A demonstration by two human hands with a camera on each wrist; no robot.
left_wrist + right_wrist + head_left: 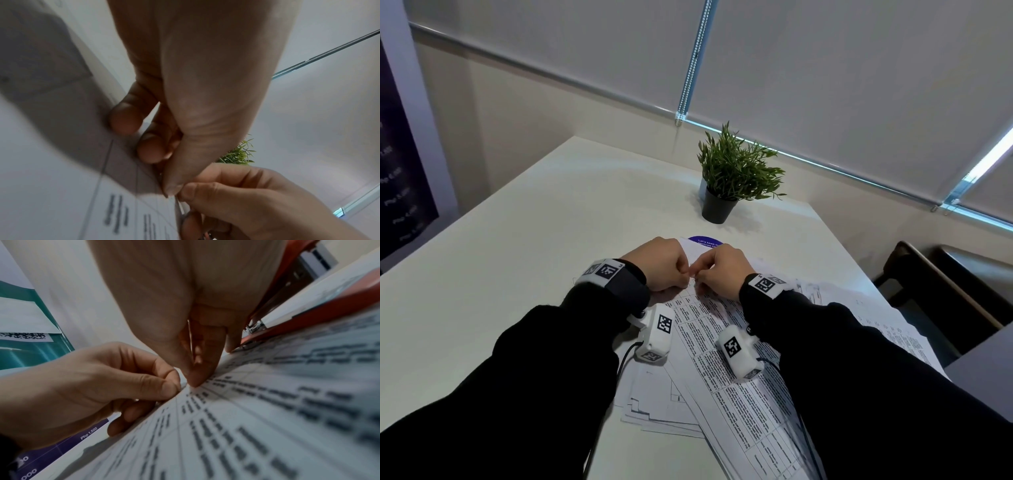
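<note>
Both hands met at the far edge of the printed sheet (736,411), which lay on top of a loose pile of papers (654,411) on the white table (517,257). The left hand (659,263) pinched that edge with thumb and curled fingers. The right hand (722,270) pinched it just beside, thumb tips almost touching. A potted plant (736,178) stood beyond them.

White table (524,260), black-printed papers (739,404), green plant (738,171)
</note>
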